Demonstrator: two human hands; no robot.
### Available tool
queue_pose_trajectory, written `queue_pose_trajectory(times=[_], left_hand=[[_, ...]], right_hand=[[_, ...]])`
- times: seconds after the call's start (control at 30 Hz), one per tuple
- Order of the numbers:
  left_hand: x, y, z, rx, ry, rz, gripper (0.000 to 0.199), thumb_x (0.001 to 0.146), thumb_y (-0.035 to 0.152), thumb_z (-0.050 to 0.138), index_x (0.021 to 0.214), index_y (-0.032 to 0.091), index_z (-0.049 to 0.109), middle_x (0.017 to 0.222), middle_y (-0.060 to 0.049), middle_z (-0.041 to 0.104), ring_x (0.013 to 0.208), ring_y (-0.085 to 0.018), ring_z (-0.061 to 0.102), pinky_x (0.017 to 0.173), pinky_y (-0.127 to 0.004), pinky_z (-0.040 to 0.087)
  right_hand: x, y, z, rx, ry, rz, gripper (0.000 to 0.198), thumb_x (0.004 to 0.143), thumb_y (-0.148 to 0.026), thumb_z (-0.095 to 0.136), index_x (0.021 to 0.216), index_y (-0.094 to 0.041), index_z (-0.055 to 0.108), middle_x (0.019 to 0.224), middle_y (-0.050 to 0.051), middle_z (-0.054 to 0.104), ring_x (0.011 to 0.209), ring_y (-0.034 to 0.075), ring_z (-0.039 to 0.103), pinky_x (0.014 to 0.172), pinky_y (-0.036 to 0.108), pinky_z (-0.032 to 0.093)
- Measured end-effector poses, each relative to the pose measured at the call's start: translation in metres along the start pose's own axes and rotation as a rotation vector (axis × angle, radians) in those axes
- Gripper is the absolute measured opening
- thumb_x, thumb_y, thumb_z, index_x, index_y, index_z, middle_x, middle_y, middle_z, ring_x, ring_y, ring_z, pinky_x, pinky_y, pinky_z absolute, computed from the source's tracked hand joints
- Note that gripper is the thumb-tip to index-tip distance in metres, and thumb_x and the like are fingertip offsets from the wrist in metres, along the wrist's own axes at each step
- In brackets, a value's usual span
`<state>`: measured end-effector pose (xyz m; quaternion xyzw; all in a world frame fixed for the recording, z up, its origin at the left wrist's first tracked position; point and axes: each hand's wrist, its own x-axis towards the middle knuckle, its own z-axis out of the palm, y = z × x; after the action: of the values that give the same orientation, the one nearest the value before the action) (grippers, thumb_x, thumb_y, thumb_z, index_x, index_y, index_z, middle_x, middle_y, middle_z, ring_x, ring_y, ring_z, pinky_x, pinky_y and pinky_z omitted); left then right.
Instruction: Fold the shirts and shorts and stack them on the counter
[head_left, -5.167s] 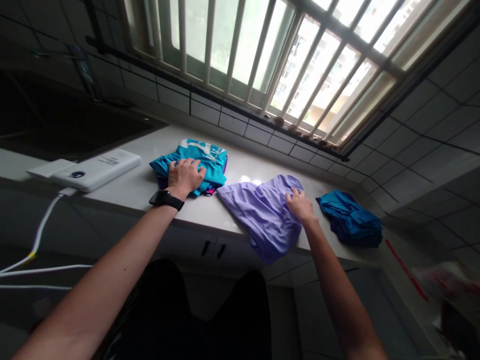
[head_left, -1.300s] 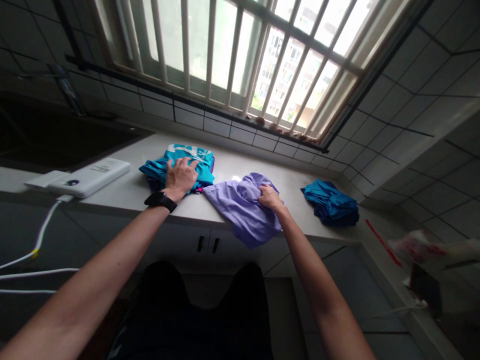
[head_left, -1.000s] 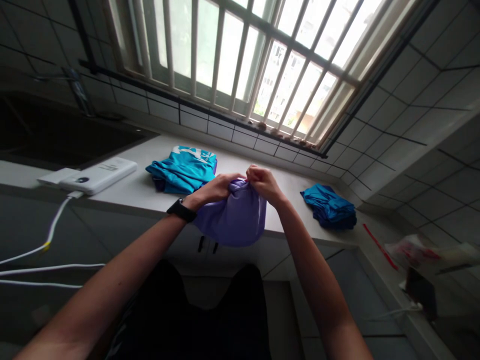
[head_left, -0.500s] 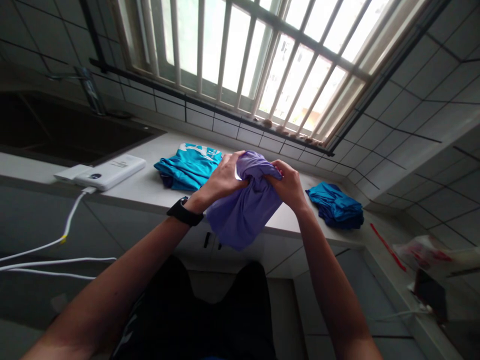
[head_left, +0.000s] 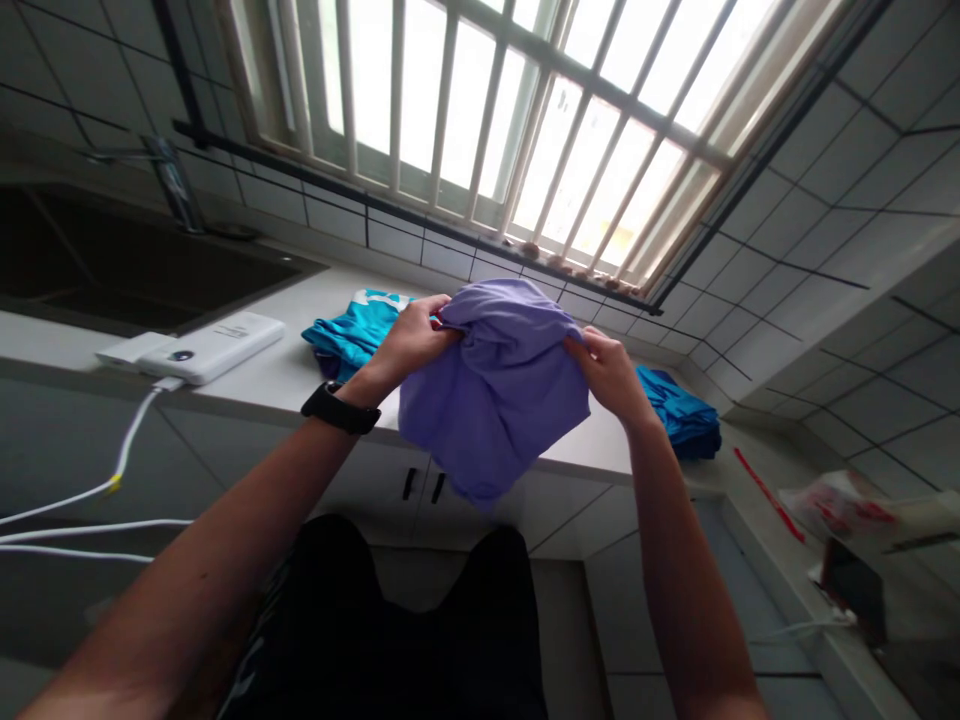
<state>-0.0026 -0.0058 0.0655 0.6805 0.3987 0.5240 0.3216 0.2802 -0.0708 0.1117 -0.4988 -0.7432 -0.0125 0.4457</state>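
above the counter edge [head_left: 247, 395], between blue piles [head_left: 352, 340] [head_left: 679, 415], left hand [head_left: 405, 345] and right hand [head_left: 611, 372] pinch the purple cloth [head_left: 502, 390].

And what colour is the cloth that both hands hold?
The cloth is light purple, as the head view shows.

The left hand [head_left: 415, 338] and right hand [head_left: 606, 370] grip a purple cloth [head_left: 499, 400] between them, over the near edge of the counter [head_left: 255, 376]. Left lie teal clothes [head_left: 349, 338] and a white device [head_left: 217, 350], right blue clothes [head_left: 684, 418]; far behind is a barred window [head_left: 444, 110].
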Motion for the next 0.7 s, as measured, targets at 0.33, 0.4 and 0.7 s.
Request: queue_pose_trajectory(times=[0.33,0.4,0.7], left_hand=[[-0.006,0.002,-0.002,0.184,-0.368,0.194,0.040,0.063,0.036,0.079,0.101,0.025,0.075,0.105,-0.009,0.075,0.107,-0.029,0.070,0.089,-0.040,0.058],[-0.014,0.009,0.014,0.058,-0.470,0.247,0.053,0.067,0.041,0.081,0.117,0.024,0.071,0.112,-0.010,0.075,0.109,-0.027,0.070,0.089,-0.038,0.058],[-0.008,0.010,0.014,-0.055,-0.064,0.077,0.043,0.069,0.038,0.081,0.105,0.017,0.069,0.087,-0.004,0.075,0.082,-0.020,0.070,0.071,-0.029,0.057]], right_hand=[[-0.010,-0.017,0.013,0.051,0.019,0.031,0.039,0.099,-0.056,0.058,0.110,-0.025,0.079,0.097,0.006,0.061,0.100,0.024,0.060,0.096,0.039,0.050],[-0.012,-0.029,0.025,0.108,-0.014,0.020,0.034,0.098,-0.054,0.059,0.105,-0.025,0.076,0.104,0.007,0.063,0.106,0.024,0.059,0.098,0.038,0.049],[-0.009,-0.023,0.022,0.134,-0.096,0.179,0.039,0.078,-0.052,0.077,0.083,-0.025,0.050,0.071,-0.007,0.047,0.069,0.014,0.044,0.063,0.026,0.039]])
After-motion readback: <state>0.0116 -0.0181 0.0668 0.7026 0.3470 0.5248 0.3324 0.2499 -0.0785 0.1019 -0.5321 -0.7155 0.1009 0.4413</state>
